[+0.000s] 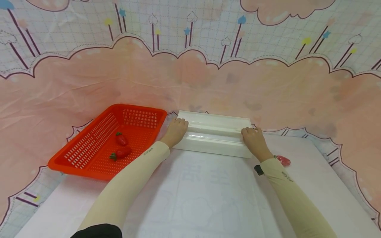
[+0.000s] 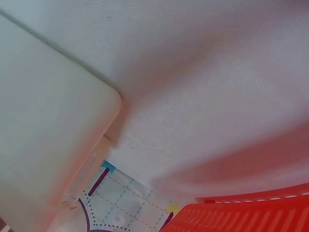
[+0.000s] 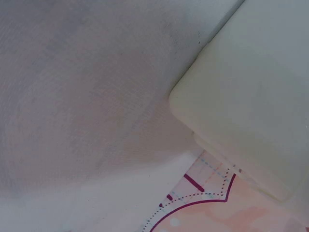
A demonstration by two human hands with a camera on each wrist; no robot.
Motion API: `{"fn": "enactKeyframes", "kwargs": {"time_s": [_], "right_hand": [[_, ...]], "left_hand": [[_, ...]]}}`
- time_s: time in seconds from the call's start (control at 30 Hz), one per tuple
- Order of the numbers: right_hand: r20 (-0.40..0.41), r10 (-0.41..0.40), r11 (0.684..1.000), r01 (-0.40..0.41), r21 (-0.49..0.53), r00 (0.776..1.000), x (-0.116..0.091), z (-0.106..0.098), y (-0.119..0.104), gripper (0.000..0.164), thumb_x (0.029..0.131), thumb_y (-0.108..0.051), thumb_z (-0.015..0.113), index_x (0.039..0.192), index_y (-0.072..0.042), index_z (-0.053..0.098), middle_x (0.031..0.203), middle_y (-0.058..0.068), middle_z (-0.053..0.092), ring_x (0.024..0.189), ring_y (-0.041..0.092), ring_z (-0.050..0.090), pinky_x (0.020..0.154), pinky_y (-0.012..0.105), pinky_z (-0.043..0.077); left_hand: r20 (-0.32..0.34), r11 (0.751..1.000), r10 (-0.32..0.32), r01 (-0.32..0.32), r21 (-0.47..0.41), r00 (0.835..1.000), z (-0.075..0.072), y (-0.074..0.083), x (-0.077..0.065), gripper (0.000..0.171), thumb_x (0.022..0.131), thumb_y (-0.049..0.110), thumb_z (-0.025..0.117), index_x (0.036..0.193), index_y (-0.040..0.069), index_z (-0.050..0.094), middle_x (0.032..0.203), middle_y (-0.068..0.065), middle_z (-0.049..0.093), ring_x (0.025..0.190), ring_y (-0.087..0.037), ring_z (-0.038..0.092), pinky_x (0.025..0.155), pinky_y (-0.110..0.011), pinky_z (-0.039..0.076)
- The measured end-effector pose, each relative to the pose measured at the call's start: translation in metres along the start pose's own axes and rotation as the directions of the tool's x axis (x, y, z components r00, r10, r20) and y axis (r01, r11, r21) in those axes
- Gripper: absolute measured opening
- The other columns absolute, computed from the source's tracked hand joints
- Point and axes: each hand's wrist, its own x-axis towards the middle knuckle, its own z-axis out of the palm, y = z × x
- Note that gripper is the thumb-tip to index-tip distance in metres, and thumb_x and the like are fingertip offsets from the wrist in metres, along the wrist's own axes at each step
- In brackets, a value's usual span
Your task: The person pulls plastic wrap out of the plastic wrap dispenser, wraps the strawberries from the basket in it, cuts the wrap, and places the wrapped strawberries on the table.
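Observation:
A long white plastic box (image 1: 214,150), shaped like a cling film dispenser, lies crosswise at the back of the table, its back panel raised and a glossy strip along its middle. My left hand (image 1: 177,131) grips its left end with bent fingers. At the right end, my right hand (image 1: 254,140) holds on with fingers curled over the inner ridge. Each wrist view catches a rounded corner of the box, in the left wrist view as a pale box end (image 2: 58,96) and in the right as a similar box end (image 3: 241,96); the fingers are out of both.
A red-orange slotted basket (image 1: 80,172) stands left of the box, holding two red strawberries (image 1: 122,152) with green leaves. Beside my right wrist lies another red strawberry (image 1: 283,161) with a glossy surface. A patterned cloth (image 1: 208,82) hangs behind the white table (image 1: 193,198).

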Motion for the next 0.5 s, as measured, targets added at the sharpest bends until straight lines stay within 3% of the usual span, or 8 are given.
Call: {"fn": "enactKeyframes", "kwargs": {"time_s": [0.23,0.4,0.5], "right_hand": [[-0.12,-0.005,1.0,0.003,-0.016,0.993,0.001,0.0,0.0,0.011,0.079,0.0,0.066,0.081,0.002,0.056,0.077,0.016,0.063,0.073,0.032,0.062,0.078,0.049,0.046],[-0.184,0.013,0.999,-0.018,-0.028,0.983,0.004,-0.002,0.0,0.01,0.078,0.001,0.066,0.081,0.002,0.056,0.076,0.017,0.063,0.075,0.034,0.062,0.08,0.052,0.046],[-0.203,0.014,0.999,-0.021,-0.029,0.979,0.006,-0.003,0.002,0.011,0.078,0.002,0.066,0.08,0.002,0.056,0.075,0.017,0.062,0.074,0.034,0.061,0.081,0.053,0.045]], "left_hand": [[0.068,1.0,-0.016,0.015,0.021,0.998,-0.005,-0.001,0.001,0.018,0.092,0.012,0.056,0.107,0.002,0.059,0.099,-0.012,0.064,0.094,-0.026,0.059,0.094,-0.039,0.047],[0.062,1.0,-0.022,0.02,0.023,0.998,-0.007,-0.003,0.002,0.02,0.092,0.012,0.054,0.109,0.002,0.059,0.102,-0.012,0.064,0.097,-0.027,0.059,0.098,-0.041,0.046],[0.042,0.999,-0.024,0.022,0.045,0.999,-0.011,-0.004,0.002,0.017,0.092,0.011,0.053,0.106,0.002,0.059,0.099,-0.012,0.064,0.094,-0.026,0.06,0.093,-0.039,0.048]]}}
